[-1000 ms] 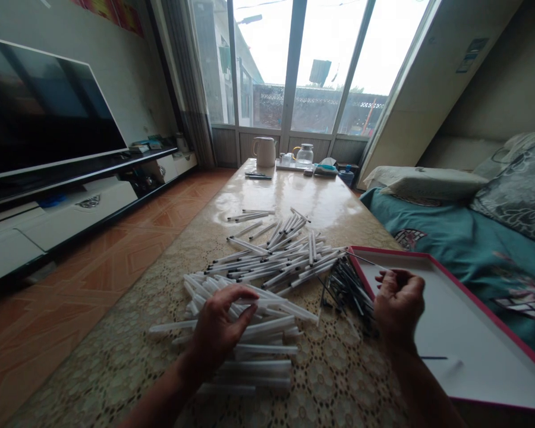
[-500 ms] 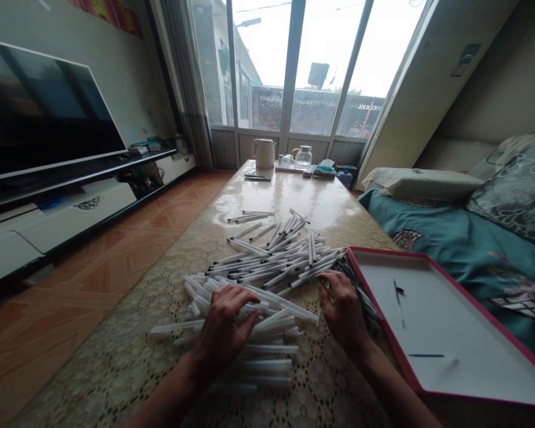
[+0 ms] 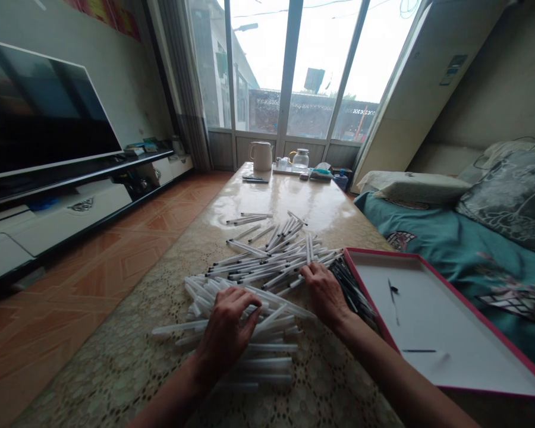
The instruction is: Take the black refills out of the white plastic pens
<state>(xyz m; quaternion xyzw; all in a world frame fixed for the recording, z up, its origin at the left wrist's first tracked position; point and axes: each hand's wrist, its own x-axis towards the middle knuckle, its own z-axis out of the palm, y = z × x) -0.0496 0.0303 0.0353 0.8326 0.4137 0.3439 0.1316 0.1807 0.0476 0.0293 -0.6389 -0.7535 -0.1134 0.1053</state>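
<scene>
A heap of white pen barrels (image 3: 245,333) lies on the table in front of me. My left hand (image 3: 229,326) rests on this heap, its fingers curled over one or two barrels with the thumb pressed against them. Further back lies a spread of white pens with dark tips (image 3: 271,261). My right hand (image 3: 324,291) lies palm down at the right end of that spread, fingers stretched forward onto the pens. Just right of it is a bundle of thin dark refills (image 3: 354,288). A shallow white tray with a red rim (image 3: 450,309) holds two loose refills (image 3: 393,294).
The table (image 3: 294,196) has a lace-patterned cover. At its far end stand a white jug (image 3: 262,156), a glass pot (image 3: 300,160) and small items. A teal-covered sofa with cushions (image 3: 481,238) is to the right, a television (image 3: 40,113) and low cabinet to the left.
My right hand let go of a thin refill over the tray, then swung left across the refill bundle onto the pens. My left hand stayed on the barrel heap.
</scene>
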